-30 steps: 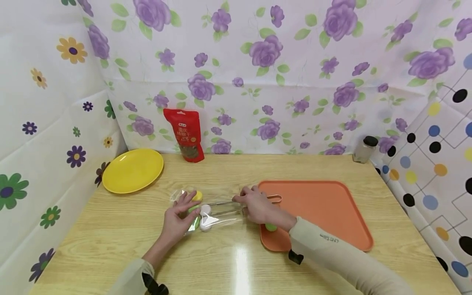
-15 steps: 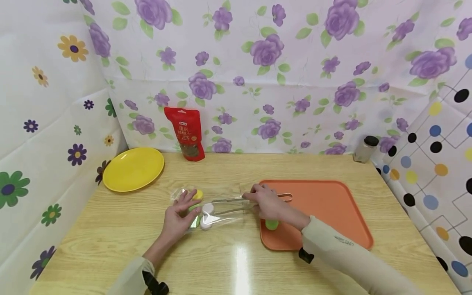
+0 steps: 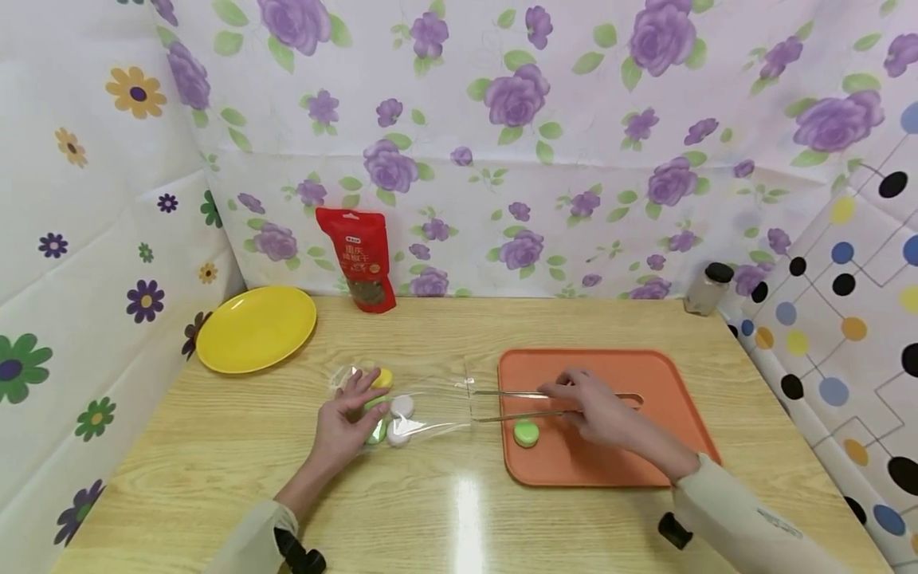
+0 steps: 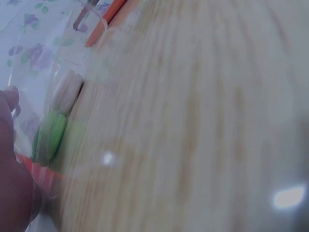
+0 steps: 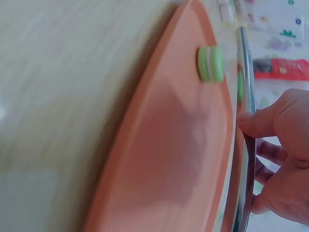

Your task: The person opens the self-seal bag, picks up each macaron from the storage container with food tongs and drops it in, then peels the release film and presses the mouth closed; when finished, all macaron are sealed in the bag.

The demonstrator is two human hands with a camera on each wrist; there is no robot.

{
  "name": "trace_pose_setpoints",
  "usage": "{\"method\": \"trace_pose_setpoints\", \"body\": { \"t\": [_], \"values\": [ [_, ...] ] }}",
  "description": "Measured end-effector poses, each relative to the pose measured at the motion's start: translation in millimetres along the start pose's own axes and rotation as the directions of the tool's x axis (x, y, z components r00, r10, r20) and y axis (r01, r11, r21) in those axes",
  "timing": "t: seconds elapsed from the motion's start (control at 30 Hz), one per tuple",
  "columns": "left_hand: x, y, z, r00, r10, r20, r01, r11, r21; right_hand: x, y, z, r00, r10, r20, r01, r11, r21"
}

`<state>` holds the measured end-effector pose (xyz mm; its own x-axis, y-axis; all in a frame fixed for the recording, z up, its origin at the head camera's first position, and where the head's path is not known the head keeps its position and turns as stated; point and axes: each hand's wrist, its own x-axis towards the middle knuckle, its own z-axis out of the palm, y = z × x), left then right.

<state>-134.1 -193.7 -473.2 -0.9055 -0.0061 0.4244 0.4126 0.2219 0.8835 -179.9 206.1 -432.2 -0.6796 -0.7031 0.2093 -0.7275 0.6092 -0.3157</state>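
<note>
While my right hand [image 3: 597,410] clamps metal tongs [image 5: 247,82] over the orange tray [image 3: 645,371] and its green macaron [image 3: 526,433], tips by the clear bag [image 3: 439,405] of macarons [image 3: 402,406], my left hand [image 3: 344,421] touches that bag; from here I can't tell whether its fingers pinch.

My left hand [image 3: 347,416] hides part of the clear bag [image 3: 439,408] and the green cookies [image 3: 378,433] inside. My right hand [image 3: 594,406] covers the middle of the tongs [image 5: 247,72]. Tiny words on the red pouch [image 3: 366,267] are too small to read. From my left wrist, the desk [image 4: 193,125] looks blurry.
</note>
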Motion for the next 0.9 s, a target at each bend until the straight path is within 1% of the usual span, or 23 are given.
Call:
{"method": "trace_pose_setpoints", "body": {
  "t": [0.13,0.23,0.43,0.57,0.7,0.9],
  "values": [
    [0.2,1.6,-0.4,1.0,-0.016,0.002,0.016,1.0,0.003,-24.2,8.8,-7.9,0.999,0.032,-0.009,-0.032,0.999,0.02],
    [-0.2,2.4,-0.5,1.0,-0.016,-0.002,0.016,1.0,0.009,-40.3,14.8,-13.7,0.999,0.053,0.001,-0.053,0.998,0.042],
    [-0.6,0.9,-1.0,1.0,-0.005,-0.013,0.005,1.0,0.012,-63.9,23.1,-20.7,0.998,0.059,0.008,-0.059,0.996,0.061],
    [0.0,0.8,-0.8,1.0,0.004,-0.013,-0.004,1.0,0.021,-74.2,22.7,-21.6,0.996,0.089,0.021,-0.09,0.994,0.058],
    [0.7,0.5,0.1,1.0,0.002,-0.01,-0.002,1.0,0.018,-80.5,22.5,-19.1,0.992,0.123,0.034,-0.125,0.99,0.058],
    [-0.1,-0.6,0.3,1.0,0.004,-0.012,-0.004,1.0,0.013,-82.5,23.3,-17.3,0.991,0.119,0.056,-0.123,0.99,0.064]
  ]
}}
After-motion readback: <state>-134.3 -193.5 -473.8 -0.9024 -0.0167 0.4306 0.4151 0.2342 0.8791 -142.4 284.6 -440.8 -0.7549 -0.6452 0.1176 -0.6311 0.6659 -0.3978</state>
